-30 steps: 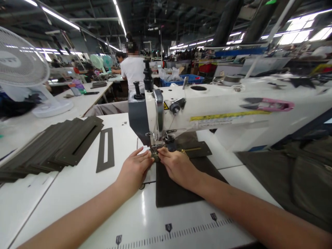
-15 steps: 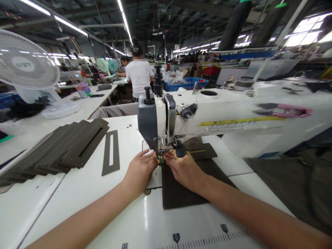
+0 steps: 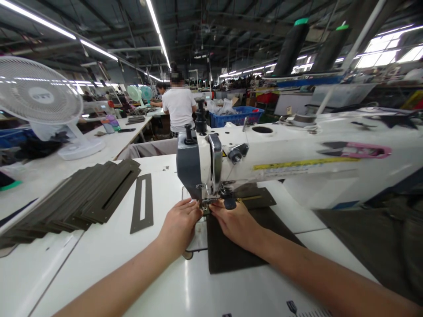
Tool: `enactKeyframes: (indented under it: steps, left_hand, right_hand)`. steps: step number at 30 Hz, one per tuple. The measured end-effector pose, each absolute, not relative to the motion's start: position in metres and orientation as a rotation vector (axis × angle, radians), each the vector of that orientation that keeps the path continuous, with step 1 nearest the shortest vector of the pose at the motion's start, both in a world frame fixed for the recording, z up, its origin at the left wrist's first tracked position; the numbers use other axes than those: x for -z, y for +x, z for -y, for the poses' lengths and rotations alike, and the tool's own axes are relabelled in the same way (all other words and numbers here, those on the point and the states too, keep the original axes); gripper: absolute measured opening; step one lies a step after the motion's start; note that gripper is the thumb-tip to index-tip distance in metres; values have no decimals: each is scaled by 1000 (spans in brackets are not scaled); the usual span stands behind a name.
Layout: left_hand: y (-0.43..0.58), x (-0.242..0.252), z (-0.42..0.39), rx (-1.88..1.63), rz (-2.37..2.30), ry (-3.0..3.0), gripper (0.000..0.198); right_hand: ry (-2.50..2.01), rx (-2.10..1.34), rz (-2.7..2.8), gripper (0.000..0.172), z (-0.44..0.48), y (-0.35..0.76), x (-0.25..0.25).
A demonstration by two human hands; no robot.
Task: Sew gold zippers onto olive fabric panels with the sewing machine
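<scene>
At the bottom edge, the ruler marks (image 3: pixel 313 313) on the table (image 3: pixel 148 281) are mostly cut off. Just beyond lies a dark panel (image 3: pixel 228 259), flat on the table, one end running under the right hand (image 3: pixel 236 222) towards the machine (image 3: pixel 251 152). That hand is palm down, its fingers drawn together and their tips just right of the foot (image 3: pixel 205 208). The left hand (image 3: pixel 181 220) mirrors it on the other side, fingers close together and slightly bent. Both seem to steady the work; whether either pinches an edge or only presses down cannot be told. A dark disc (image 3: pixel 230 204) covers part of the right hand.

The step in hand looks like sewing, or lining up for a seam. The next move would call for light, even guiding, with the fingertips clear of the needle.

Needle and stitch line are hidden among fingers and metal. Behind the right hand, a strip with a zip (image 3: pixel 261 198) is partly covered; how it joins the panel is unclear.

To the left lie a slotted piece (image 3: pixel 148 207) and a fanned stack (image 3: pixel 72 193). Farther off stand a fan (image 3: pixel 41 94), cut off by the frame, a co-worker (image 3: pixel 178 108) and a blue crate (image 3: pixel 236 118); beyond them, everything blurs.
</scene>
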State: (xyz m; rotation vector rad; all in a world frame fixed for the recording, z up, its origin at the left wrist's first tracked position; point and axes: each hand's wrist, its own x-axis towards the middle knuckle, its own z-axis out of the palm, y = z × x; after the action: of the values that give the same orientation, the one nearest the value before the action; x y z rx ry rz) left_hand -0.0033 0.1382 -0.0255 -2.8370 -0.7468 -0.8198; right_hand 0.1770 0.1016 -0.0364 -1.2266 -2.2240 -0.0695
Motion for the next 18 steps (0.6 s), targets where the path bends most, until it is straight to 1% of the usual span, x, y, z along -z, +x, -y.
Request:
enactKeyframes:
  steps: [11, 18]
  left_hand:
    - [-7, 29, -132, 902, 682, -2856, 17]
    - [-10, 33, -130, 897, 680, -2843, 18]
  right_hand:
    - [-1210, -29, 2220, 25, -98, 178, 39]
    - [-1242, -49, 2223, 28, -96, 177, 38]
